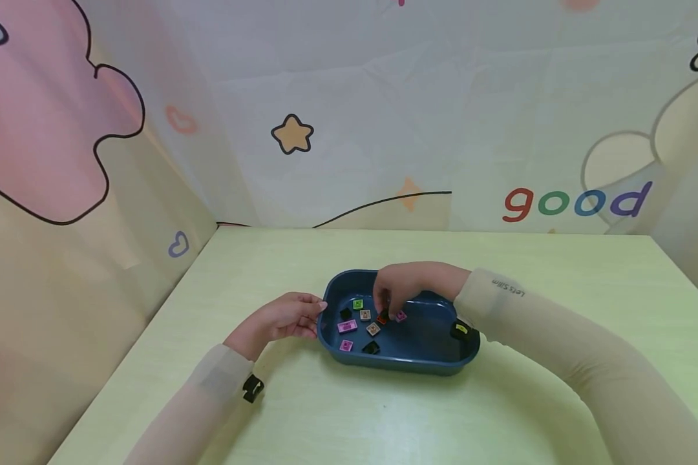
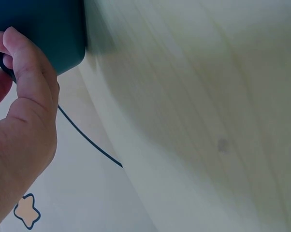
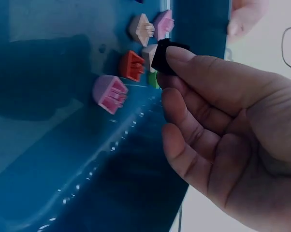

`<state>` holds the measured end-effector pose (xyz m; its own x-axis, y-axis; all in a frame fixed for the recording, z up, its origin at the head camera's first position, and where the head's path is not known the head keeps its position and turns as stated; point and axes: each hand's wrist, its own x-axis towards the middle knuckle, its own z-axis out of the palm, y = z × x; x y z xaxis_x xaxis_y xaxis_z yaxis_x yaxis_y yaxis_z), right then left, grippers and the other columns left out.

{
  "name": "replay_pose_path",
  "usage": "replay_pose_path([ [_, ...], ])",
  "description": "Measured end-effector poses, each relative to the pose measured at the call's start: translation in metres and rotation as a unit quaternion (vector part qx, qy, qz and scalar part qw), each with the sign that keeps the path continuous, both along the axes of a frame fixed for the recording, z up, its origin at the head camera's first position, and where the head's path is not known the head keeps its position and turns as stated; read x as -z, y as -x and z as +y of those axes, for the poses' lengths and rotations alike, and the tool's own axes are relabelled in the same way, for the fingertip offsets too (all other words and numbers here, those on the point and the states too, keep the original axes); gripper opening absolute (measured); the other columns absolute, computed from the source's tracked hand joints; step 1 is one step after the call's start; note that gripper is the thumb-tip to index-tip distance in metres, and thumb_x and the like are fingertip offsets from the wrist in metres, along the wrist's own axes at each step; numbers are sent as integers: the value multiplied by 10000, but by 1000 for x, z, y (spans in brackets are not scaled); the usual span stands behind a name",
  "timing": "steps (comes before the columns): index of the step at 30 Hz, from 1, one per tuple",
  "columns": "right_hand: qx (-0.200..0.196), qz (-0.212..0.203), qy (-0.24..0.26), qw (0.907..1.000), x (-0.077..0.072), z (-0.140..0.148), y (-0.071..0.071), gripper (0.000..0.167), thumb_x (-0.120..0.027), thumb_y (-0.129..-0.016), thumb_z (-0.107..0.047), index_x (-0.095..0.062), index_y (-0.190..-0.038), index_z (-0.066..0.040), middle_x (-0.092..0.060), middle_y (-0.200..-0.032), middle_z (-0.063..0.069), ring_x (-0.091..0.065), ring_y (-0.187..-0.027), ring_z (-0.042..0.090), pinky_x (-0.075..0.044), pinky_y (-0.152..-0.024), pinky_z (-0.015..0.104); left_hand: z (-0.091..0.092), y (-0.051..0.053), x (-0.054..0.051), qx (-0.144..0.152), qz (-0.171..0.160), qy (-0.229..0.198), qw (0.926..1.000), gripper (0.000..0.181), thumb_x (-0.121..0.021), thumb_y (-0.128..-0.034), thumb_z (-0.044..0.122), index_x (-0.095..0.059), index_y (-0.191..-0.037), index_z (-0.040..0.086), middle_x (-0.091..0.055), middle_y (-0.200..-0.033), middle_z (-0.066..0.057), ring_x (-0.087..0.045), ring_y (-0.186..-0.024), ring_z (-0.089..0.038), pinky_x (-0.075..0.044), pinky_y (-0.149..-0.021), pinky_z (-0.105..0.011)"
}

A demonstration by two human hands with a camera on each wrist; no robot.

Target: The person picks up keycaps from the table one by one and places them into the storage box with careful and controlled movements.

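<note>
A blue tray stands on the table with several small keycaps in it. At its left rim, my left hand pinches the edge; the left wrist view shows fingers against the wall. Over the tray's middle, my right hand pinches a black keycap between thumb and index finger, the other fingers loosely bent. Close below it lie a red keycap and a pink keycap, both with their hollow undersides showing in the right wrist view.
Left in the tray are a green keycap, a long pink keycap, a tan keycap and a black keycap, among others. A printed cloth backdrop rises behind the pale table. Black wrist devices sit at both cuffs.
</note>
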<state>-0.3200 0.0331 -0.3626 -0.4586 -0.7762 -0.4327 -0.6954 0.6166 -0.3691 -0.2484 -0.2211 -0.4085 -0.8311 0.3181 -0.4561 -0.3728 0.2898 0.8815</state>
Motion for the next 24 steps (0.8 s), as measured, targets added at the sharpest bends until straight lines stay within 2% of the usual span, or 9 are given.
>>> replay_pose_path([
  [13,-30,-184,-369,9991,10,-6,-6,112,-784,-883,-60,-792,-990,-91,-738,-975,20,-577,-713,66,-492,-681,186,-1,0,-1,-67,-68,28,10000,222,-494,-1079,156,-561,-1195,-21,-625,-727,15,-619,-627,-91,-586,-624,-184],
  [24,-92,207,-484,9986,11,-9,-13,134,-787,-880,-55,-797,-1002,-108,-740,-1011,21,-578,-734,78,-508,-678,199,-1,1,-1,-85,-86,40,9999,165,-501,-1075,152,-581,-1135,20,-629,-724,19,-618,-631,-94,-585,-627,-186],
])
